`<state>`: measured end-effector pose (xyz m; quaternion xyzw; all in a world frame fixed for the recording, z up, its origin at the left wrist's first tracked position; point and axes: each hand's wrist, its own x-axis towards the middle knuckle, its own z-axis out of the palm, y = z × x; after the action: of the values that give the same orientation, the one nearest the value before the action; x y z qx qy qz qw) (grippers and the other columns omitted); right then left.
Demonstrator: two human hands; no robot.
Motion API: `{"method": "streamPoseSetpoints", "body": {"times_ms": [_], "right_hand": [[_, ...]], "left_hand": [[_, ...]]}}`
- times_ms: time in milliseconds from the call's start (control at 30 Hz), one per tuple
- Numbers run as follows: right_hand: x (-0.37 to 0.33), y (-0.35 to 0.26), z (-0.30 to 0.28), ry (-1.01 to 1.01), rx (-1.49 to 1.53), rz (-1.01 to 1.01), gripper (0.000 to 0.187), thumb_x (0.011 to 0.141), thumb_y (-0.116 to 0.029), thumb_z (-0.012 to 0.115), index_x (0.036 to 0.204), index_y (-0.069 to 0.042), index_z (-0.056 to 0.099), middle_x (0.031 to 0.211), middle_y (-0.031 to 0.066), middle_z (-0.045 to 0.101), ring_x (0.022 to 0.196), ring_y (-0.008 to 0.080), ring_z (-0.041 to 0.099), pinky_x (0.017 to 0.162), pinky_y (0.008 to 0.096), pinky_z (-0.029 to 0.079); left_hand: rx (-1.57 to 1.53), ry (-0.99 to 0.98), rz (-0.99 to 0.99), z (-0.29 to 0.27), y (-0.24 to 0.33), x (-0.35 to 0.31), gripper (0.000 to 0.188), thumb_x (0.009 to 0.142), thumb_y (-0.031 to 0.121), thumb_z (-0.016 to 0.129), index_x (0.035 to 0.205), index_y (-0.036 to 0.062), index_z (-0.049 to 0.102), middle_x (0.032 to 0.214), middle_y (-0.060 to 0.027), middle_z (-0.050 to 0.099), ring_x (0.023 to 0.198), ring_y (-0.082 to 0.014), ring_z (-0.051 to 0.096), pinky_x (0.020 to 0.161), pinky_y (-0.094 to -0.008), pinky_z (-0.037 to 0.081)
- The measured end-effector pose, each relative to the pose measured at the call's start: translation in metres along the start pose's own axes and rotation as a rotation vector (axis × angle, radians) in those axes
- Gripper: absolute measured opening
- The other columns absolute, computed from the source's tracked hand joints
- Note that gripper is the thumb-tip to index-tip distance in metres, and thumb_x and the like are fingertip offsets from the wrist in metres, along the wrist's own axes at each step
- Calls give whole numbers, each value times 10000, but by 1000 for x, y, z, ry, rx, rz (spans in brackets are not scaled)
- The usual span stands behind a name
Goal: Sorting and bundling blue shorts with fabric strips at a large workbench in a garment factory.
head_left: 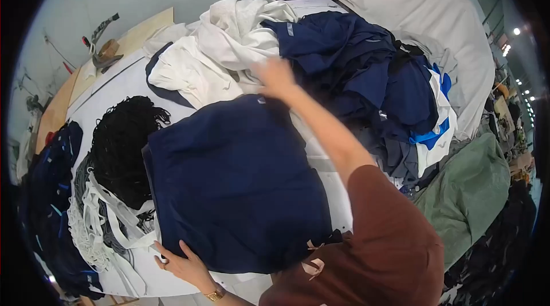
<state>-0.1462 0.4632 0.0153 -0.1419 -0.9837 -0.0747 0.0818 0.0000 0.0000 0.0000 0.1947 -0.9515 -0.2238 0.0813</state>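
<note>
A stack of folded navy garments (235, 180), perhaps shorts, lies flat on the white table in front of me. My left hand (186, 267) rests at its lower left corner, fingers apart, with a ring and a gold watch on that arm. The thumb lies on the navy cloth, and the fingertips are by a white strap. My right arm reaches over the table beyond the stack. There, my right hand (273, 79) is smeared by motion, beside a heap of white cloth (229, 42) and a pile of navy garments (344, 60). Its fingers cannot be made out.
Left of the stack lie black cords (123, 148) and a tangle of white and grey straps (103, 220). Dark garments (51, 191) hang at the far left edge. A pale cloth (424, 8) covers a mound at the back right, with green fabric (470, 191) nearer.
</note>
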Motion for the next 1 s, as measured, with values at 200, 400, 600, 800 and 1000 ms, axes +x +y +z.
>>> {"method": "streamPoseSetpoints", "body": {"times_ms": [200, 400, 600, 800, 1000], "right_hand": [[-45, 152, 10, 205, 311, 230, 172, 777, -146, 591, 941, -95, 603, 936, 132, 604, 926, 296, 573, 849, 442, 407], [-96, 142, -119, 645, 727, -149, 96, 784, -61, 569, 875, -43, 593, 772, 99, 561, 689, 231, 549, 642, 280, 431], [-190, 105, -220, 786, 779, -326, 100, 770, -40, 587, 866, -20, 606, 790, 72, 587, 689, 181, 555, 620, 231, 413], [-289, 106, -246, 940, 988, -281, 75, 734, 23, 581, 807, 28, 596, 755, 65, 553, 709, 131, 509, 663, 219, 379], [-341, 140, -130, 685, 1098, 246, 30, 725, 24, 570, 750, 9, 561, 717, 24, 542, 662, 102, 493, 627, 210, 377]], "left_hand": [[-271, 166, 581, -25, 77, -37, 482, 792, 153, 639, 1226, 42, 460, 1214, -182, 444, 1180, -323, 380, 915, -396, 364], [-1003, -844, 438, 24, 152, -84, 377, 870, 159, 555, 1224, 76, 460, 1206, -150, 438, 970, -218, 569, 757, -315, 506], [-1252, -1417, 150, 71, 251, -171, 711, 902, 321, 497, 1404, 254, -3, 1330, -192, 222, 1048, -343, 517, 736, -426, 533], [-1660, -1002, 379, 89, 283, -200, 427, 851, -7, 479, 1240, 104, 339, 1045, -60, 487, 927, -151, 528, 808, -354, 511], [-1524, -527, 392, 71, 242, -139, 102, 813, 48, 604, 890, -20, 609, 883, -26, 588, 769, -72, 544, 698, -189, 436]]}}
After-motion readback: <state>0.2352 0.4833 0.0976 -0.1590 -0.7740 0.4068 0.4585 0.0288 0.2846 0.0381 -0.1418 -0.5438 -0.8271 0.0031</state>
